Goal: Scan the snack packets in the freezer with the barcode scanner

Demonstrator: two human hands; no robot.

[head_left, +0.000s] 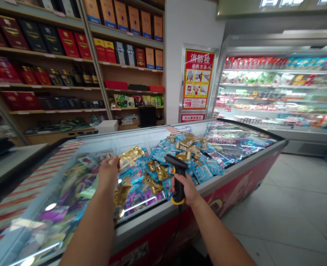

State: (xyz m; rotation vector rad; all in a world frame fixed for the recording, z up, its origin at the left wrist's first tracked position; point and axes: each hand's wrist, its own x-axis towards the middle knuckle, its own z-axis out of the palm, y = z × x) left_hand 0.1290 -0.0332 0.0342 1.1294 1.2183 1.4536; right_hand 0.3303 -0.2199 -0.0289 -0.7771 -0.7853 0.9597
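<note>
My right hand is wrapped around the grip of a black and yellow handheld barcode scanner, its head raised over the packets and its cable hanging down. My left hand is closed at the near end of a shiny gold packet, slightly blurred. Between and beyond my hands, a pile of blue packets and gold packets lies on the chest freezer. Another gold packet lies by my left forearm.
Purple and green packages show through the freezer's glass at the left. Shelves of boxed goods stand behind, beside a fire-hydrant sign. A lit refrigerated display stands at the right, with tiled floor before it.
</note>
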